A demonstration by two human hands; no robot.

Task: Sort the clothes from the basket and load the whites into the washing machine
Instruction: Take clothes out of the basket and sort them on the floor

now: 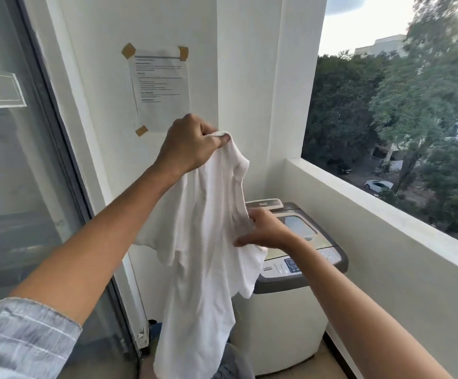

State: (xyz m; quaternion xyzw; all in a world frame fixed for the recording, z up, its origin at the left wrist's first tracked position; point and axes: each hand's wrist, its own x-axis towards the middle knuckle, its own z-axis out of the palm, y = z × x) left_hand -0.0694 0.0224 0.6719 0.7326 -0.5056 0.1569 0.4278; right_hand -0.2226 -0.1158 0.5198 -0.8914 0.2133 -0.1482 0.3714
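So on the far left there was a glass door (17, 160), then a taped-up printed notice (160, 88) on the wall. My left hand (192, 143) was raised in front of that paper, fingers and thumb pinched tight on the top edge of a white garment (203, 255), which hung down from there in one long limp drape, almost to the bottom of the view. Looked like a plain white tee or something similar, soft and wrinkly, no print or stains I could make out.

My right hand (266, 231) was lower down, gripping a bunched fold at the garment's side, right in front of the washing machine (298, 283).

Progress-wise, I'd call it early to middle. The piece was clearly a white, so the sorting call for this one was basically made, but the top-loader's lid (301, 228) looked closed, so it still had to be opened before anything went in. Couldn't see the basket at all, so no idea how much was left to sort. Something grey sat at the bottom edge under the shirt, couldn't tell what.

Off to the right it was just the balcony ledge (386, 214), with trees (413, 105) beyond.
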